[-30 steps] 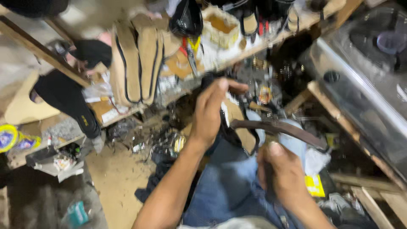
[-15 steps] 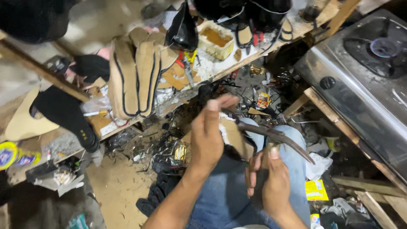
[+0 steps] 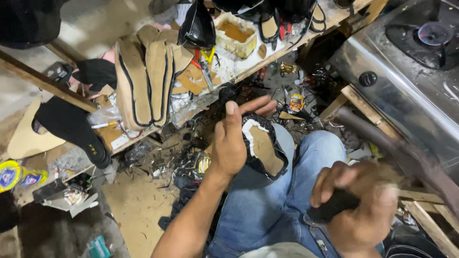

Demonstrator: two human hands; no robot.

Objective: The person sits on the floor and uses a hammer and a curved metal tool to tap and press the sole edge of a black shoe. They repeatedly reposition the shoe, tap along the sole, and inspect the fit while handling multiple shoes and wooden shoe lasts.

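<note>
Left hand [image 3: 229, 145]: clasps black shoe upper with tan cardboard-coloured insole [image 3: 262, 150], held on knee.
Right hand [image 3: 363, 205]: fist around black-handled, motion-blurred hammer [image 3: 411, 162], at 4 o'clock from shoe.

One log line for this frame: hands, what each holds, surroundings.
left hand: holds black shoe upper on knee | right hand: grips dark tool handle, blurred | tan soles on bench | steel stove at right

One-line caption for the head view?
Left hand steadies a black-edged tan shoe piece on the knee; right hand grips a dark-handled tool.
</note>
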